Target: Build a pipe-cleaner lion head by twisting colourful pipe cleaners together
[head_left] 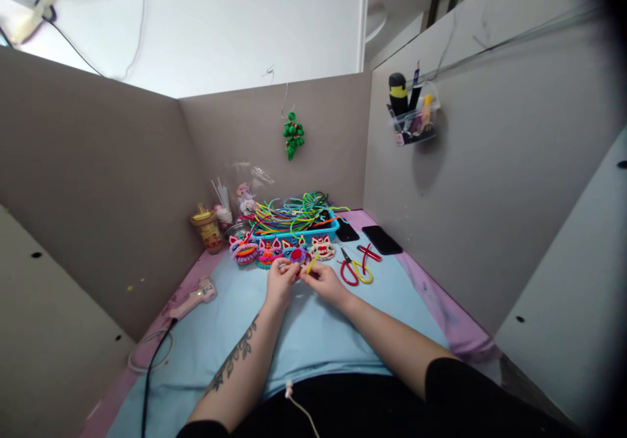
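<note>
My left hand (281,282) is closed, its fingertips pinching a small purple-and-red fuzzy pipe-cleaner piece (297,255). Close beside it, my right hand (324,282) pinches a short yellow pipe cleaner (312,264), which points up and away. The two hands nearly meet over the blue cloth, and fingers hide the lower part of the piece. Just beyond them stands a row of colourful fuzzy animal heads, with a pink-and-purple head (243,250) at the left end and a white-and-red head (322,249) at the right end.
A blue basket (294,234) of pipe cleaners stands behind the heads. Right of my hands lie scissors (350,271), a red tool (369,253) and a black phone (382,239). At left are a pink glue gun (193,297) with a black cord and a lidded cup (208,230). Panels enclose the table.
</note>
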The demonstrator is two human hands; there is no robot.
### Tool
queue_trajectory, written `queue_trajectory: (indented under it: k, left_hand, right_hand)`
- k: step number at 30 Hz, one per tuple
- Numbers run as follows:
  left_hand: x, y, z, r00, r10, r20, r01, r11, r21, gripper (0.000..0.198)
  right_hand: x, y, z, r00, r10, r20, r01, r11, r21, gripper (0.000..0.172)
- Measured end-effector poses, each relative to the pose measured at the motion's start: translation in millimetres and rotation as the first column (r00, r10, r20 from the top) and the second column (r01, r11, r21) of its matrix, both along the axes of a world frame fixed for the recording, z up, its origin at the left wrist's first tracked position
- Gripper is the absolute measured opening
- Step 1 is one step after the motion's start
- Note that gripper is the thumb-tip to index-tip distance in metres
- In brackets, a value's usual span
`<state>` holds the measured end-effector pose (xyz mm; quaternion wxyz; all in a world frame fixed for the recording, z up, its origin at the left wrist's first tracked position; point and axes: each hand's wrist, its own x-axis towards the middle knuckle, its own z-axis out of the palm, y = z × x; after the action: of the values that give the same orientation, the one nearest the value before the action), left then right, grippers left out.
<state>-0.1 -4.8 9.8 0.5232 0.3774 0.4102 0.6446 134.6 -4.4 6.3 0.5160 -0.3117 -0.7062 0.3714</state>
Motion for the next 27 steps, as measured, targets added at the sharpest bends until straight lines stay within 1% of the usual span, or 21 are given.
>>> queue_trajectory:
  k: [3,5,7,9,11,12,14,16,18,20,22,23,25,27]
  left_hand:
    - [-2,2,-1.4,0.999,0.004,-0.036,-0.004,1.000,-0.001,0.045]
    - [-5,4,-2.4,0.998,0.043,-0.050,-0.044,0.999,-0.018,0.046]
    - [-9,6,-3.3,0.996,0.071,-0.050,-0.074,0.996,-0.041,0.048]
    - [-11,7,-4.4,0.998,0.060,-0.035,-0.062,0.996,-0.057,0.049]
    - [-12,8,-5.4,0.999,0.034,-0.018,-0.035,0.998,-0.059,0.049]
    - [-12,9,-5.7,1.000,0.030,-0.010,-0.030,0.998,-0.059,0.049]
    - [-12,9,-5.9,0.999,0.033,0.003,-0.033,0.998,-0.057,0.049]
    - [-12,9,-5.3,0.999,0.038,0.014,-0.037,0.998,-0.054,0.049]
    - [-10,7,-4.1,0.999,0.032,0.019,-0.031,0.998,-0.046,0.048]
    - [-7,5,-2.7,1.000,0.021,0.019,-0.020,0.999,-0.036,0.047]
    - [-3,2,-1.4,1.000,0.006,0.016,-0.006,0.999,-0.032,0.047]
    - [-1,1,-0.9,1.000,-0.003,0.012,0.003,0.999,-0.035,0.047]
    - [2,-1,-0.1,1.000,-0.020,0.006,0.021,0.999,-0.041,0.047]
    - [4,-2,0.2,0.999,-0.032,-0.004,0.032,0.999,-0.041,0.047]
  right_hand:
    - [5,2,1.7,0.989,0.096,-0.109,-0.104,0.993,-0.063,0.022]
    - [15,8,2.5,0.970,0.114,-0.215,-0.142,0.983,-0.120,0.026]
    - [25,15,2.4,0.933,0.059,-0.354,-0.129,0.976,-0.177,0.031]
    - [32,24,1.1,0.883,-0.008,-0.470,-0.106,0.971,-0.216,0.032]
    - [35,31,-0.9,0.843,-0.051,-0.536,-0.103,0.962,-0.254,0.030]
    - [34,33,-2.0,0.836,-0.060,-0.546,-0.107,0.957,-0.269,0.029]
    - [31,34,-4.1,0.863,-0.060,-0.502,-0.096,0.955,-0.280,0.034]
    - [24,32,-6.1,0.934,-0.057,-0.352,-0.035,0.968,-0.249,0.044]
    - [16,26,-7.6,0.985,-0.094,-0.144,0.071,0.985,-0.154,0.045]
    - [8,19,-8.5,0.986,-0.167,0.000,0.167,0.986,-0.019,0.037]
    - [3,13,-8.9,0.971,-0.238,0.040,0.234,0.969,0.074,0.028]
    - [1,12,-9.0,0.962,-0.269,0.039,0.264,0.960,0.095,0.023]
    - [0,11,-9.3,0.946,-0.323,0.023,0.319,0.942,0.106,0.016]
    - [1,13,-10.1,0.936,-0.352,0.011,0.349,0.932,0.100,0.013]
